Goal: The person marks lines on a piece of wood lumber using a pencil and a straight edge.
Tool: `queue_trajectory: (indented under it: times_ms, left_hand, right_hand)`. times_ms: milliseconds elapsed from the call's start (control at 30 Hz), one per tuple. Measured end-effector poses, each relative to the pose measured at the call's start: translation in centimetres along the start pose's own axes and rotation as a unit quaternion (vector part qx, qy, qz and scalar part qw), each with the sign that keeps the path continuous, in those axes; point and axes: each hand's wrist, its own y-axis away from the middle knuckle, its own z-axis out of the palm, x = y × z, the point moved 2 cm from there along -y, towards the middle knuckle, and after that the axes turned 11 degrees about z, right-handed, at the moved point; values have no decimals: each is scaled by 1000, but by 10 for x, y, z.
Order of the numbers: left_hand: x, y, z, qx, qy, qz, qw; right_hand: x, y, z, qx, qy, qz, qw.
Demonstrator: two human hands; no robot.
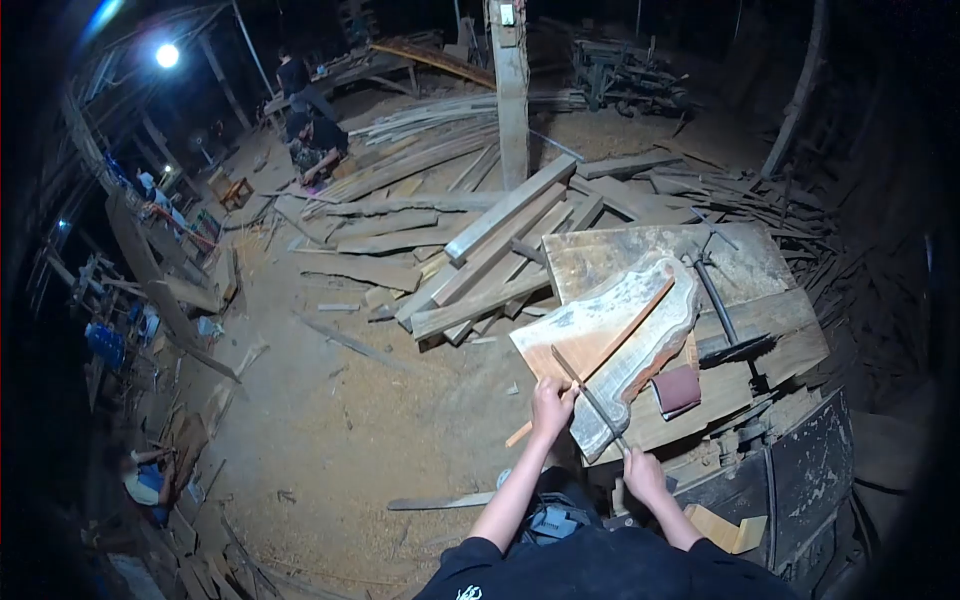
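Observation:
A pale, wavy-edged wooden slab (610, 325) lies on a workbench (790, 330). Across the slab rests a long thin wooden strip (625, 335), running from upper right down to lower left. My left hand (551, 403) is closed around the lower end of that strip, at the slab's near edge. My right hand (643, 474) grips the near end of a dark, thin metal tool (590, 397) that slants across the slab's near corner towards my left hand.
A dark red sanding block (677, 389) lies on the bench beside the slab, and a black clamp (725, 320) behind it. Piled planks (480, 255) cover the sawdust floor (330, 410) ahead. A wooden post (511, 90) stands behind. Two people (310, 120) work far off under a lamp.

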Motion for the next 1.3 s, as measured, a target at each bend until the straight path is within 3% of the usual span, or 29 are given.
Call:
queue_trajectory:
  times_ms: [367,567,767,1000,1067,1167,1300]
  left_hand:
    - [0,1,0,4,-5,2,1000]
    - [-1,1,0,-2,1,-3,1000]
    - [-8,3,4,17,-22,30,999]
    - [-3,-2,-5,-53,12,25,998]
    - [-5,-5,-6,-81,13,73,994]
    - [-12,-8,-9,-133,49,75,987]
    - [-13,-6,-7,-119,67,49,989]
  right_hand:
    - [37,60,-7,-22,-26,72,997]
    - [59,66,-11,-33,-7,47,998]
    - [41,84,-52,-34,24,82,996]
    - [11,96,-71,-52,18,91,994]
    - [12,91,-55,-38,11,87,995]
    - [6,96,-60,-57,23,106,992]
    - [12,107,-66,-60,42,116,991]
